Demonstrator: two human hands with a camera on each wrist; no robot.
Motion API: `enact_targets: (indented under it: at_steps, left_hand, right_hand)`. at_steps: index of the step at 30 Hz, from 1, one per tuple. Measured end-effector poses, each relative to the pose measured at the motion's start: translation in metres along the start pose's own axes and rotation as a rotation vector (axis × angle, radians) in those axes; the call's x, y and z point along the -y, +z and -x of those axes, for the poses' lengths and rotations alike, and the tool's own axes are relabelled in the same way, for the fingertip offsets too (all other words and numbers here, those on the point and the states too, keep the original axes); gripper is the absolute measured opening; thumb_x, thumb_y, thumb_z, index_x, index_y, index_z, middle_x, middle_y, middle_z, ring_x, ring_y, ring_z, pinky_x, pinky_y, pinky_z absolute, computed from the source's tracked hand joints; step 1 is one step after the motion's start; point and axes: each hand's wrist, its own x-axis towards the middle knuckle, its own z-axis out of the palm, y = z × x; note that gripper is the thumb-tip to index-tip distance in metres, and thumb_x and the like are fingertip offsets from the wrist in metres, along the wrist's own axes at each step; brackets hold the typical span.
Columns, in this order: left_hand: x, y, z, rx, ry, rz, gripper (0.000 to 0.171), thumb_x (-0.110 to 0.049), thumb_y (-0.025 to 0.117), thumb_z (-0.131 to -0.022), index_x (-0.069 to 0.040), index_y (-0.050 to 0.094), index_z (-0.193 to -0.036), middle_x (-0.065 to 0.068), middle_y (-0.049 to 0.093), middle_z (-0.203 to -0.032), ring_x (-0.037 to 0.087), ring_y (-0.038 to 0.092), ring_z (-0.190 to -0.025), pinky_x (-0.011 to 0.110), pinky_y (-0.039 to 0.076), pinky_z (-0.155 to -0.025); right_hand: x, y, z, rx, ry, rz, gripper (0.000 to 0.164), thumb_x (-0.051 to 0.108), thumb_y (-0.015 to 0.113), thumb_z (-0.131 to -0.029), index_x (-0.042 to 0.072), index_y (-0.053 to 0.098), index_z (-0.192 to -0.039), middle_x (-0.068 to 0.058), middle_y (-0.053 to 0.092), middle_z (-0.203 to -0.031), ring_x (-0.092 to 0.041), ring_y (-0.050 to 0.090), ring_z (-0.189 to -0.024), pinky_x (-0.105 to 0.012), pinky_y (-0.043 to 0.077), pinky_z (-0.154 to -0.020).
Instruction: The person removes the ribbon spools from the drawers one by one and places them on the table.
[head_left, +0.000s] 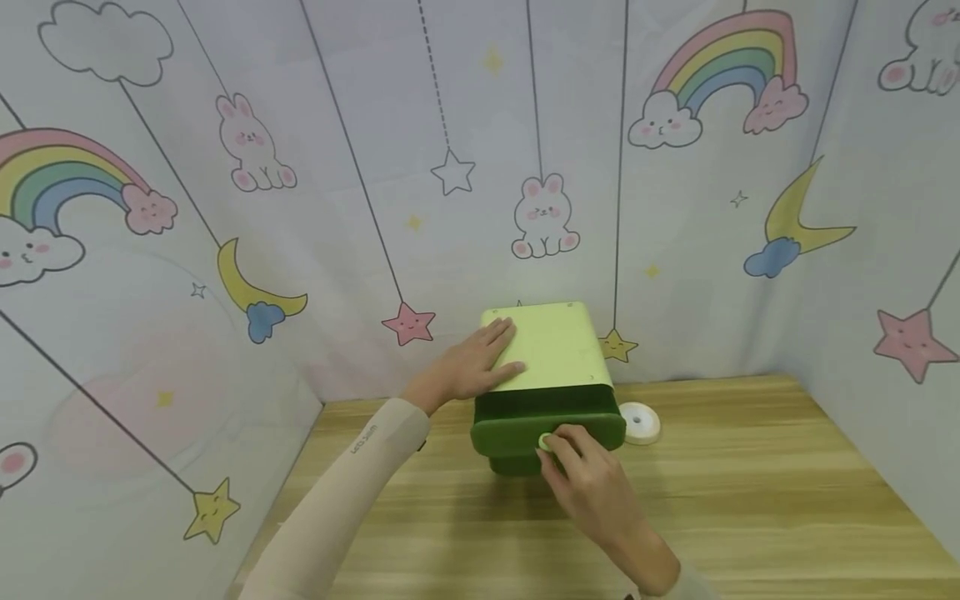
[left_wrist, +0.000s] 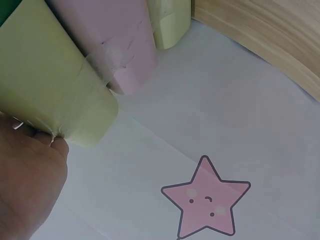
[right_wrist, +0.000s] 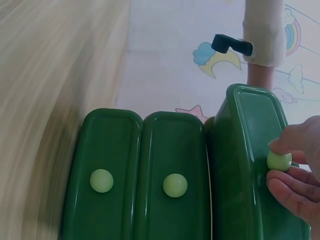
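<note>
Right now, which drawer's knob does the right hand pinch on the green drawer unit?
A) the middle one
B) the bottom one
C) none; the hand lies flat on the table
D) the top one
D: the right hand pinches the pale knob of the top drawer, which stands out beyond the two lower drawers.

Only lettering I can find: a small dark vertical print on my left sleeve (head_left: 365, 439) near the wrist, too small and blurred for me to make out.
</note>
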Motion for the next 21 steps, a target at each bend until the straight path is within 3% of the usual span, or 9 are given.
enact_targets:
  at_steps: [2,5,10,21]
  left_hand:
    - [0.000,0.000,0.000,0.000,-0.004,-0.002,0.088,-0.072,0.028,-0.105,-0.017,0.008,-0.171,0.000,0.006,-0.180,0.021,0.005,-0.168,0.044,0.016,-0.137]
    - [0.000,0.001,0.000,-0.005,-0.003,0.004,0.088,-0.072,0.028,-0.105,-0.017,0.008,-0.171,0.001,0.005,-0.180,0.021,0.005,-0.168,0.044,0.016,-0.137]
    - [0.001,0.001,0.000,-0.010,0.000,0.008,0.088,-0.072,0.029,-0.105,-0.016,0.009,-0.171,0.002,0.006,-0.180,0.022,0.005,-0.168,0.044,0.016,-0.137]
    - [0.000,-0.001,0.000,-0.005,0.012,0.014,0.088,-0.071,0.030,-0.106,-0.015,0.010,-0.171,0.003,0.007,-0.180,0.023,0.006,-0.168,0.045,0.015,-0.137]
  right_hand:
    - [-0.001,0.001,-0.002,0.002,0.013,0.006,0.029,0.023,0.058,-0.107,0.001,0.074,-0.096,-0.010,0.068,-0.094,-0.016,0.069,-0.077,-0.024,0.061,-0.064]
    - [-0.004,0.003,-0.004,-0.004,0.014,0.006,0.012,0.013,0.075,-0.096,0.001,0.074,-0.097,-0.011,0.068,-0.095,-0.016,0.069,-0.077,-0.024,0.061,-0.064]
    - [-0.007,0.006,-0.007,-0.027,0.004,0.008,0.032,-0.002,0.092,-0.071,0.001,0.074,-0.096,-0.010,0.068,-0.095,-0.015,0.068,-0.076,-0.022,0.059,-0.062]
    - [-0.019,0.014,-0.012,-0.019,0.032,-0.013,0.029,-0.002,0.093,-0.072,0.001,0.074,-0.093,-0.010,0.068,-0.092,-0.014,0.067,-0.072,-0.019,0.057,-0.060]
